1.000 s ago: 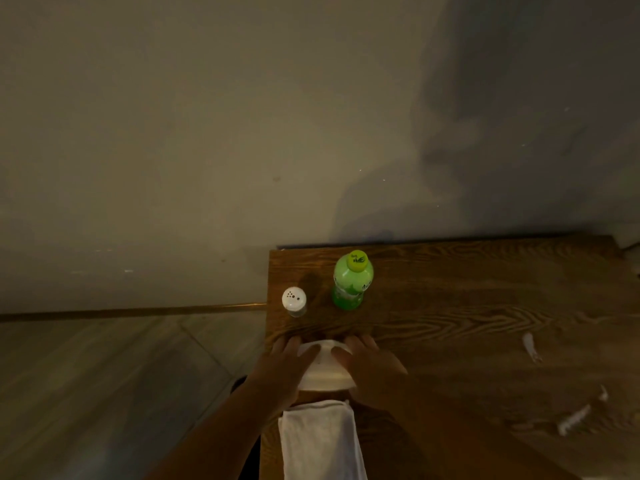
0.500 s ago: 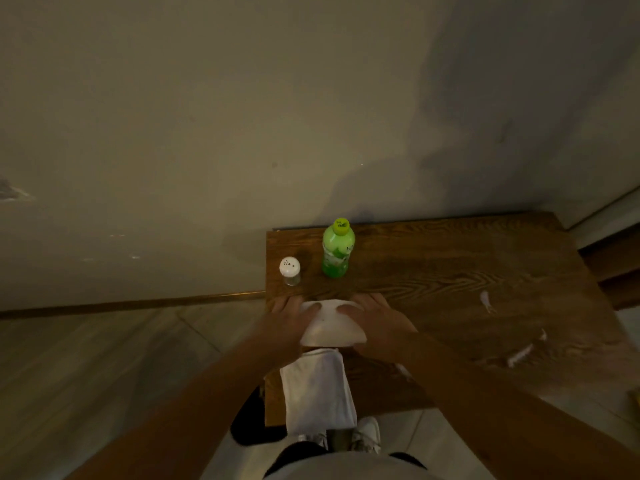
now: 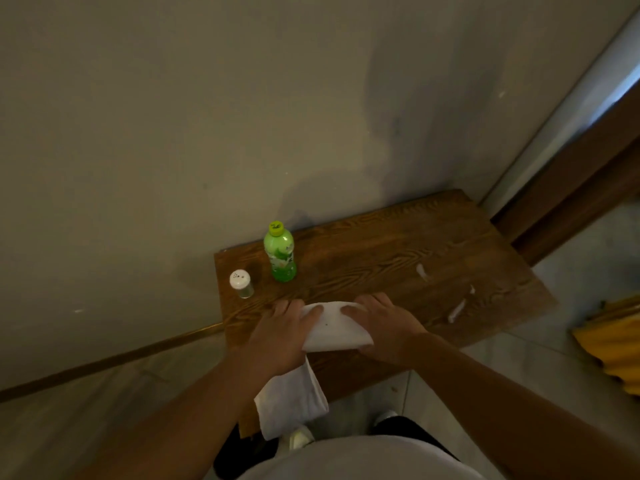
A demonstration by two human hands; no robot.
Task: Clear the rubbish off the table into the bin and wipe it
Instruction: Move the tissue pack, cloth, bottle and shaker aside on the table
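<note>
A white paper plate lies near the front left of the wooden table. My left hand grips its left side and my right hand grips its right side, bending it. A white cloth hangs over the table's front edge, just under my left hand. Three white paper scraps lie on the right part of the table: one scrap further back, a tiny scrap and a longer scrap nearer the front. A green bottle and a white-capped shaker stand at the back left.
The table stands against a plain wall. A dark bin is partly visible on the floor under the table's front left corner. A yellow object sits on the floor at the right. A dark wooden door frame rises right of the table.
The view has pulled back and tilted, so the whole table shows. Both hands stay on the plate, which now sits a little more folded between them.
</note>
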